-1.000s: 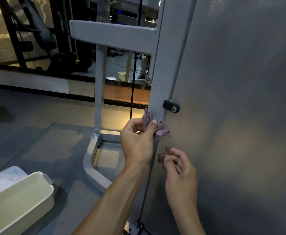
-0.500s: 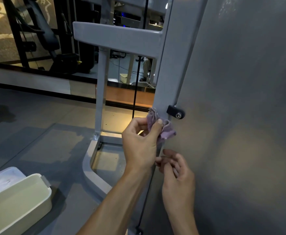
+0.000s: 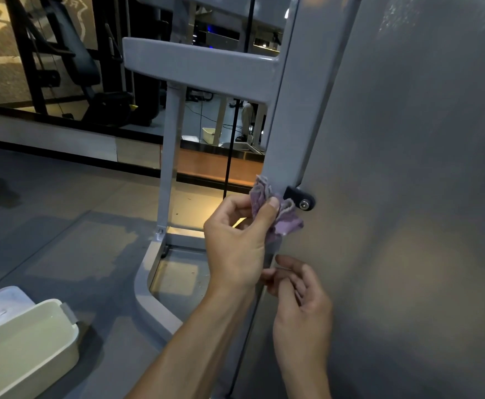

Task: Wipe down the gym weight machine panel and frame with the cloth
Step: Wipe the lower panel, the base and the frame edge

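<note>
Left hand (image 3: 237, 243) with cloth (image 3: 276, 210) now sits closer to black bracket (image 3: 299, 197) than a moment ago, nearly touching it. Left fingers and thumb pinch crumpled purple cloth, pressing it against grey frame upright (image 3: 287, 125) at panel edge. Right hand (image 3: 301, 300) just below, fingers loosely curled, holding nothing, close against grey panel (image 3: 408, 168). Cream tub (image 3: 25, 341) on floor at lower left, well apart from hands. Frame crossbar (image 3: 201, 61) above. Black cable (image 3: 231, 151) hangs behind frame. Dark gym equipment (image 3: 71, 61) at far left.
</note>
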